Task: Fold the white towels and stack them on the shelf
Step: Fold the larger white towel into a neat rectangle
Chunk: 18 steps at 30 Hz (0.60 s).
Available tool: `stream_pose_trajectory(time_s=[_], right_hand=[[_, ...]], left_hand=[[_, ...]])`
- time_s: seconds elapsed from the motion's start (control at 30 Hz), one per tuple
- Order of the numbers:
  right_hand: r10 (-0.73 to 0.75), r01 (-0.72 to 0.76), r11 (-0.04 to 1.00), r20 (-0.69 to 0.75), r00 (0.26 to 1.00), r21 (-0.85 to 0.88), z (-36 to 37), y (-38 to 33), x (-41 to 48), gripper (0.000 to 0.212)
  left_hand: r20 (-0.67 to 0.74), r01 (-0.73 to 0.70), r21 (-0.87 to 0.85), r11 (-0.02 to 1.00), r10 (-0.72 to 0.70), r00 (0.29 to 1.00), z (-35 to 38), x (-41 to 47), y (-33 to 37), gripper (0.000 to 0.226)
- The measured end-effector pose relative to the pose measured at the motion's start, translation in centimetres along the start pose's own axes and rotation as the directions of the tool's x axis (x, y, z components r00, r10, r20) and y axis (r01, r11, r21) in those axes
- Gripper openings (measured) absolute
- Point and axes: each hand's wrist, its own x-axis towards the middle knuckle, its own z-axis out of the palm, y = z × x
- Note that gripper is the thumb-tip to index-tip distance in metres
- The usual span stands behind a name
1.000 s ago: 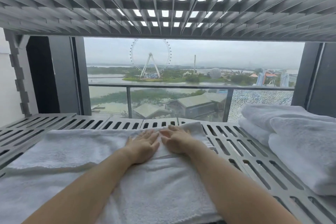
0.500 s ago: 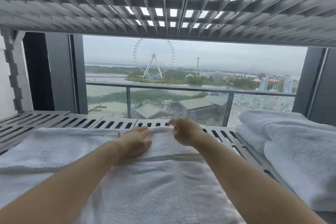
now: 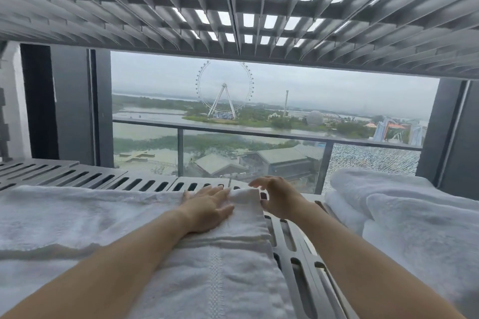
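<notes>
since half a second earlier the right grip [image 3: 277, 199] had slid off the far end of the folded towel [image 3: 223, 267] and out past its right edge, while the left grip [image 3: 208, 209] had stayed flat on top.

the folded towel lay on the slatted shelf [image 3: 64, 173], its long axis running from the person straight away toward the window. the left grip pressed down on it near the far end, fingers straight and spread, released rather than grasping. the right grip hung just beside the towel's far right corner, fingers loosely arched over the bare slats and holding nothing; its thumb sat close to the corner, and whether it touched could not be told.

so the towel lay to the left of the right grip and directly under the left one, which was the nearer of the two. left of the folded towel a second white towel [image 3: 77, 217] lay spread and rumpled. well to the right of it, a pile of folded towels [image 3: 404, 215] rested on the same shelf. any lift would probably need the right grip back at that right edge.
</notes>
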Motion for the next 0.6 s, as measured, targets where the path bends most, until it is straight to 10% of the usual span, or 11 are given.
stream_pose_trajectory(time_s=[0.6], right_hand=[[0.108, -0.095, 0.992, -0.159, 0.981, 0.089, 1.9, -0.7, 1.2, 0.027]], left_hand=[[0.075, -0.019, 0.053, 0.998, 0.015, 0.997, 0.1, -0.6, -0.6, 0.063]])
